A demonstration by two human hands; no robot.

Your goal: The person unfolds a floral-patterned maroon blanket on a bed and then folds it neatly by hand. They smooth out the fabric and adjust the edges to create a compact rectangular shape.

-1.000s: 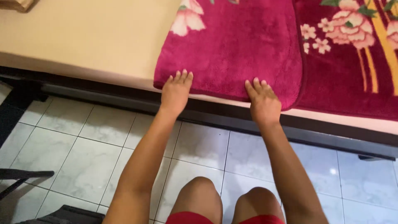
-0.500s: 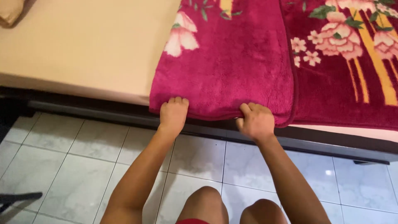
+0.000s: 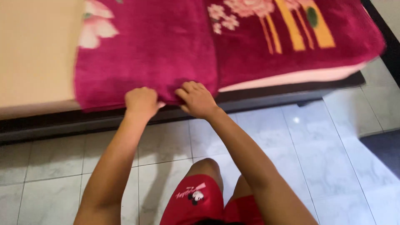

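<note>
A: What sits nearest the camera?

B: Red shorts (image 3: 196, 200) over two bare knees; under them a white tiled floor (image 3: 316, 158); both forearms reach forward from there.

A: And the hands?

B: The left hand (image 3: 141, 101) is curled into a fist on the hanging front edge of a magenta blanket (image 3: 150, 54); the right hand (image 3: 196, 99) is just beside it, fingers bent over the same edge; both are clamped on the fabric, close together but not touching each other.

A: Where does the blanket lie?

B: On a bed, folded; its near edge droops over the dark bed frame (image 3: 50, 125); a second layer of it, with pink flowers and yellow stripes, spreads to the right and farther back.

A: Beyond that?

B: A bare beige mattress (image 3: 33, 54) to the left of the blanket; the picture is somewhat blurred.
</note>
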